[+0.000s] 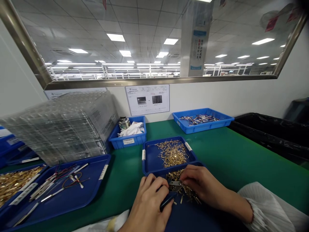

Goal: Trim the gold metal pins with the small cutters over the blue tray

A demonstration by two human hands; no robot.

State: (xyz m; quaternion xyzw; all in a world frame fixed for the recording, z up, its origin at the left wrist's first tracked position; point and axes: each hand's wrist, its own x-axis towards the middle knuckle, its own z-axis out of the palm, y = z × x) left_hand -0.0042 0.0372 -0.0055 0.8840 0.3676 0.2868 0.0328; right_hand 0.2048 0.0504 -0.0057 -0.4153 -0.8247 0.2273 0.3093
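My left hand [149, 201] is curled round the dark blue handles of small cutting pliers [170, 193], whose metal jaws point toward my right hand. My right hand [200, 187] pinches at a heap of small gold pins [183, 190] in the near blue tray [193, 216], right at the plier jaws. What the fingertips pinch is too small to make out. Just beyond lies a second blue tray [151, 158] with a pile of gold pins [172, 153].
A tall stack of clear plastic trays [62, 125] stands at the left. Blue trays hold wires and tools [65, 187], gold parts [12, 182], white cloth and a jar [130, 130], and metal pieces [200, 120]. A black-lined bin [272, 132] sits at the right.
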